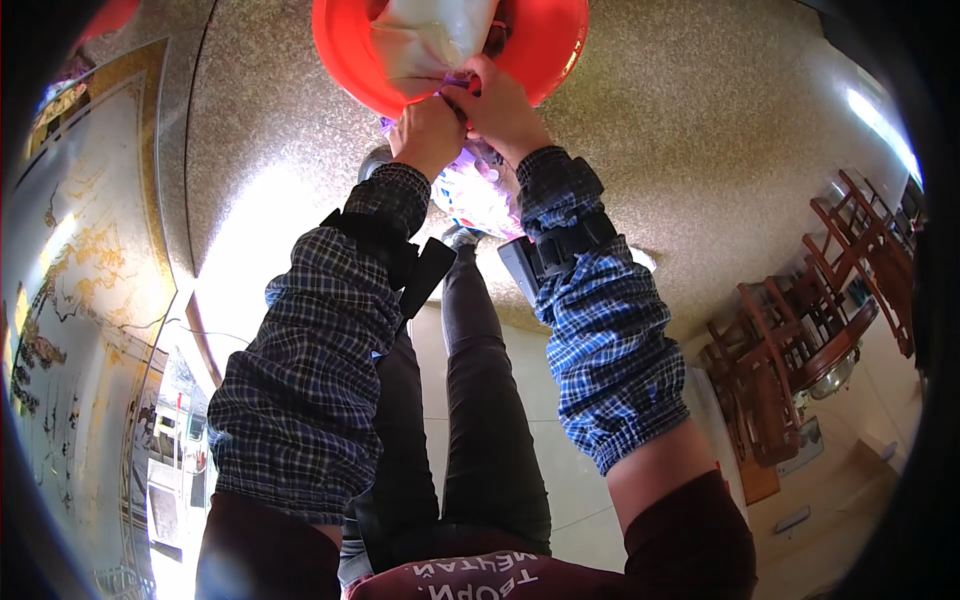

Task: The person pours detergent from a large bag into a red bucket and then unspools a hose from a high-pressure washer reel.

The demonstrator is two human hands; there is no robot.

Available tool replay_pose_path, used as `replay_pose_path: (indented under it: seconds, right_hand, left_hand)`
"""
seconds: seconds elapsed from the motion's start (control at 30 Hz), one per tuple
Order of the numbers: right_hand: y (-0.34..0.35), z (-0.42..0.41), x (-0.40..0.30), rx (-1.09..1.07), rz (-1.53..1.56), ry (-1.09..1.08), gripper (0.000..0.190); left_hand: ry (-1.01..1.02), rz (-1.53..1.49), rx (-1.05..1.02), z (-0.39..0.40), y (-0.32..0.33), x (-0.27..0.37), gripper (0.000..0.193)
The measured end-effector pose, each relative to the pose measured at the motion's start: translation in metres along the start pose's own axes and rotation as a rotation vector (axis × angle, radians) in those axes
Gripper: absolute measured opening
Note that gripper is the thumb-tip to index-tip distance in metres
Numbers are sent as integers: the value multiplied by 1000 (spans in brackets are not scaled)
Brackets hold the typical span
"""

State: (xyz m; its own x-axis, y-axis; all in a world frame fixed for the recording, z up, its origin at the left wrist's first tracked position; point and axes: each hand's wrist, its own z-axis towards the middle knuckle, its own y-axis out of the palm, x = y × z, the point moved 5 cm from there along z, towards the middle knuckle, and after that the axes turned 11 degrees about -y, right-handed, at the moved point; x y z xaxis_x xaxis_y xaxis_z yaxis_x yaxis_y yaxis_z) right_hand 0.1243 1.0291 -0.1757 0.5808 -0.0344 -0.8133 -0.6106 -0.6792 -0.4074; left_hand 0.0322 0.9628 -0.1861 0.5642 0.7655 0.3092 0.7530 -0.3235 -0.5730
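Note:
My left hand [429,133] and my right hand [504,109] meet at the near rim of a red basin [553,56]. Both have their fingers closed on the gathered purple top of a plastic bag [476,187]. The bag's shiny white, blue and purple body hangs or rests below my hands; glare hides its contents. In the basin a pale, smooth sheet-like thing [431,37], cloth or plastic, bulges up just beyond my fingers. Something dark shows beside it. Checked sleeve covers with black straps reach to both wrists.
Speckled floor [675,150] surrounds the basin, with strong glare at left. My dark-trousered legs [480,360] stretch forward beneath my arms. Stacked wooden chairs [765,360] stand at right beside a round wooden table [836,349]. A decorated panel [97,195] runs along the left.

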Motion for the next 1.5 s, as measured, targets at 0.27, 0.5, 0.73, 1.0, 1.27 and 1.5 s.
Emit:
replay_pose_path:
  seconds: [0.27, 0.5, 0.73, 1.0, 1.27, 1.5]
  right_hand:
    - [5, 4, 4, -141, 296, 225, 38]
    - [7, -8, 14, -65, 441, 224, 37]
    - [-9, -33, -15, 56, 300, -62, 29]
    - [-12, -11, -31, -79, -144, -232, 22]
    - [4, -9, -16, 23, -70, -108, 24]
    - [3, -6, 3, -10, 26, -13, 23]
  left_hand:
    - [24, -14, 10, -2, -2, -4, 35]
    - [-1, -72, 19, -6, 2, 0, 35]
    - [-73, -429, -116, -15, 11, -20, 34]
    - [181, -229, 190, -17, 5, -12, 23]
    - [70, -168, 192, -11, 8, -16, 25]
    - [58, -199, 127, -17, 7, -7, 36]
